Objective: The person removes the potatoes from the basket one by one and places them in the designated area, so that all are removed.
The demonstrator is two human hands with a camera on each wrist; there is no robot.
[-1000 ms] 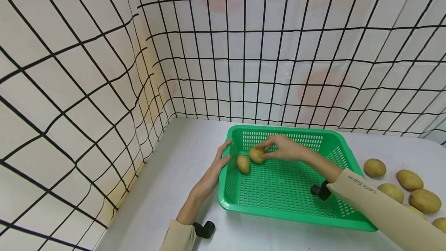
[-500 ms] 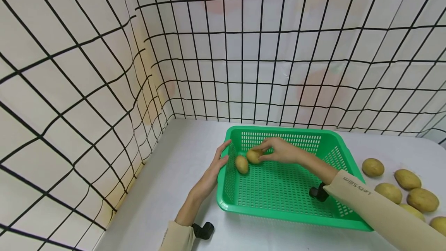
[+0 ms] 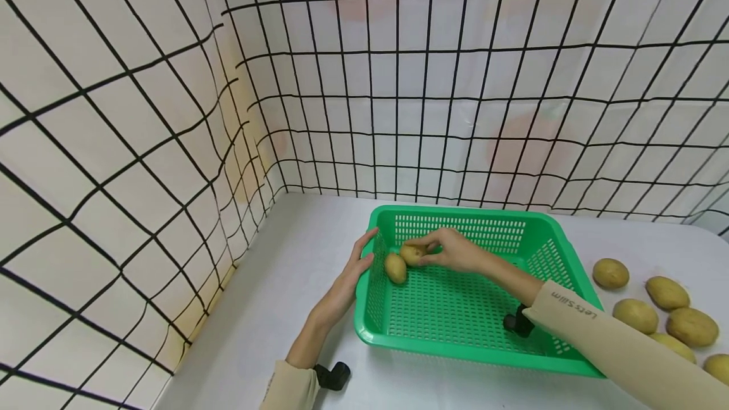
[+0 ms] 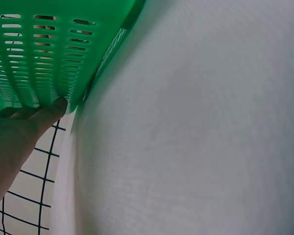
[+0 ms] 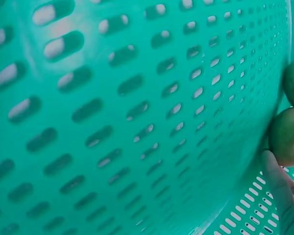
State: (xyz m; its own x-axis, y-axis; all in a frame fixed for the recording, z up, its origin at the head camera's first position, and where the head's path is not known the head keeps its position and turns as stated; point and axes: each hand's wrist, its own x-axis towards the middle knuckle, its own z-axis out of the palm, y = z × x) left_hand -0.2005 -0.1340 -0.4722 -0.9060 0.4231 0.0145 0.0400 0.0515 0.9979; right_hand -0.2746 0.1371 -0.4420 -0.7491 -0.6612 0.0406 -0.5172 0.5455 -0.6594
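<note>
A green plastic basket (image 3: 484, 352) with slotted walls stands on the white table. My right hand (image 3: 458, 250) reaches down into its back left corner and pinches a potato (image 3: 411, 254) between thumb and fingers. Right beside that one lies another potato (image 3: 395, 269), along the left wall. Both potatoes show at the edge of the right wrist view, where my thumb and a finger (image 5: 273, 171) meet the held potato. My left hand (image 3: 340, 293) rests against the outside of the basket's left rim, its fingers extended. The left wrist view shows those fingers (image 4: 49, 115) touching the slotted wall.
Several loose potatoes (image 3: 691, 326) lie on the white table (image 3: 256, 309) to the right of the basket, partly behind my right sleeve (image 3: 615, 334). Black netting (image 3: 421, 144) covers the walls behind and to the left.
My right hand has shifted slightly left with its potato, bringing it up against the other potato. The left hand stays on the rim.
</note>
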